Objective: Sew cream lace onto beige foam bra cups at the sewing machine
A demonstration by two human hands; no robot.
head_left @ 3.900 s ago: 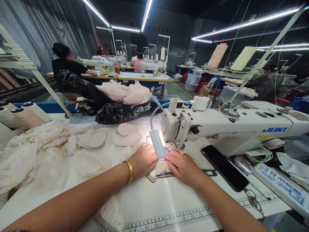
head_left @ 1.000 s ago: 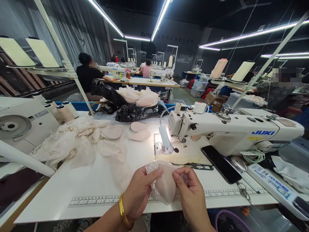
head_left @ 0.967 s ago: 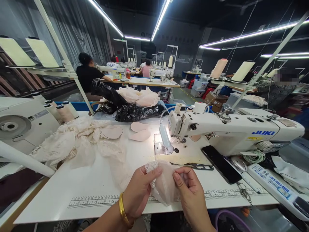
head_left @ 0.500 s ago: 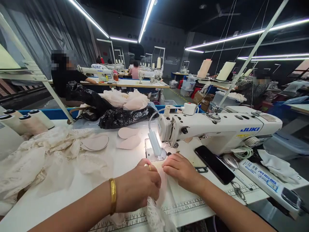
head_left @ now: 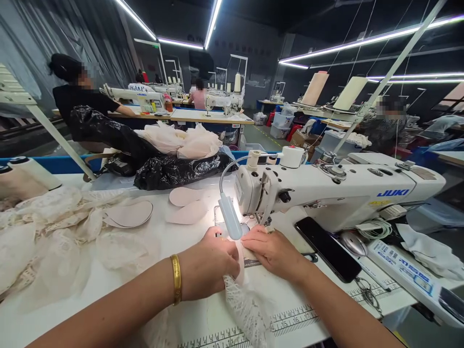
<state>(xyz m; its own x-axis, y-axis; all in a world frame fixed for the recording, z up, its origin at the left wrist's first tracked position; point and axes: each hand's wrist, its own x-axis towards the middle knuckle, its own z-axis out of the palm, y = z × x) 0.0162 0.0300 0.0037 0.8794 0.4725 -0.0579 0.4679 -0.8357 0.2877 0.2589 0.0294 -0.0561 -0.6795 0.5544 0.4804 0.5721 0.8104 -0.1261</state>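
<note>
The pale lace cloth (head_left: pixel 247 309) lies near the front edge of the surface (head_left: pixel 203 316), its upper end below the lamp (head_left: pixel 229 217). The left hand (head_left: pixel 212 263) is curled around it; the right hand (head_left: pixel 273 253) lays its fingers on it, pinching or not I cannot tell. It looks light, limp and easily snagged, best held by the smooth part. Its long axis slants rightward toward the front edge.

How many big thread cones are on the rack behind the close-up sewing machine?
2 I can see: a pinkish cone on the left, a pale yellow cone on the right. More may be hidden behind them.
</note>
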